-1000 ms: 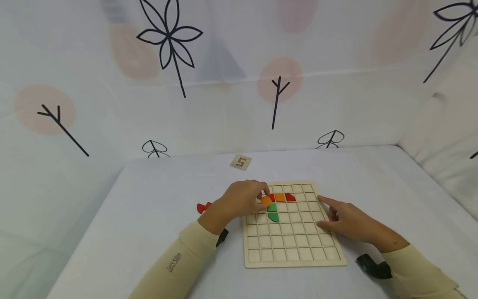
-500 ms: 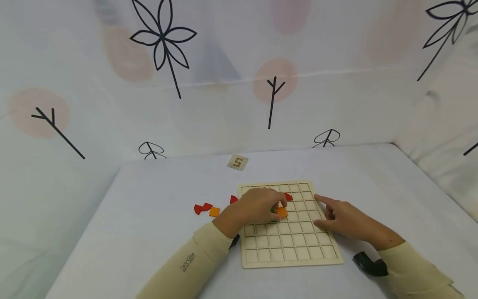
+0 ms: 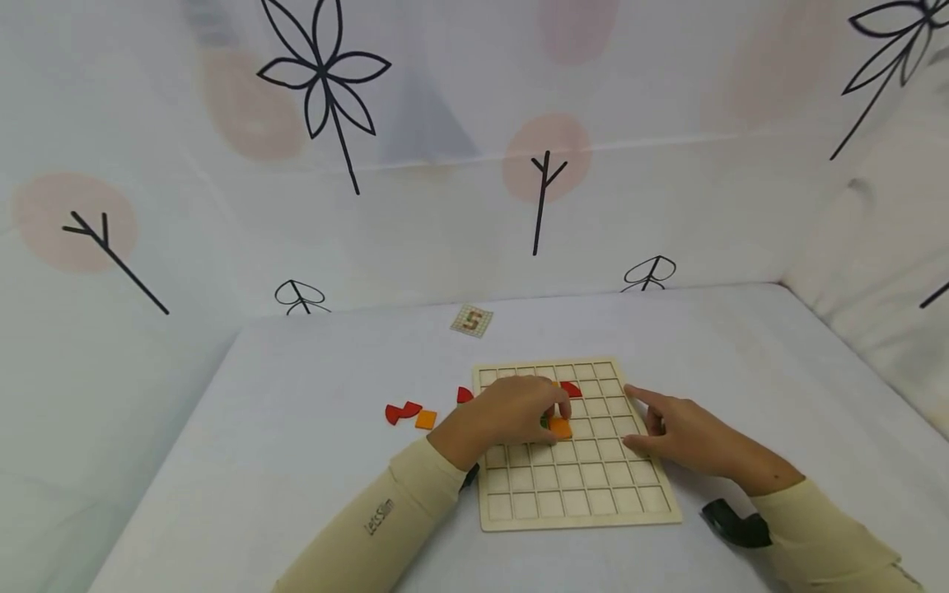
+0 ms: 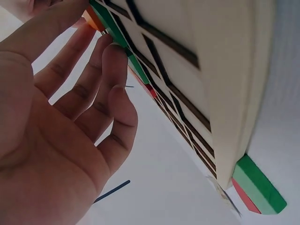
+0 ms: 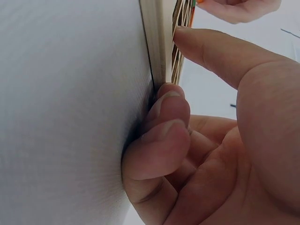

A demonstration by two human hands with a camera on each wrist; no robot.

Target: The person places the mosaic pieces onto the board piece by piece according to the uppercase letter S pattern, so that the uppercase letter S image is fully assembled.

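Note:
My left hand pinches an orange square tile low over the wooden grid board. Whether the tile is seated in its cell, I cannot tell. A red quarter-round tile lies in a cell beyond the fingers. Green tiles in the board show beside the fingertips in the left wrist view; from the head they are mostly covered by the hand. At the board's right edge, my right hand holds the board, with its thumb over the grid and curled fingers against the side.
Left of the board lie red quarter-round tiles, an orange square tile and another red tile. A green tile rests by the board's edge. Farther back is a small pattern card. White cloth covers the table.
My left hand has moved right and slightly toward me over the board, carrying the orange tile, then nearly stopped. Loose tiles at the left came into view. The right hand keeps its place.

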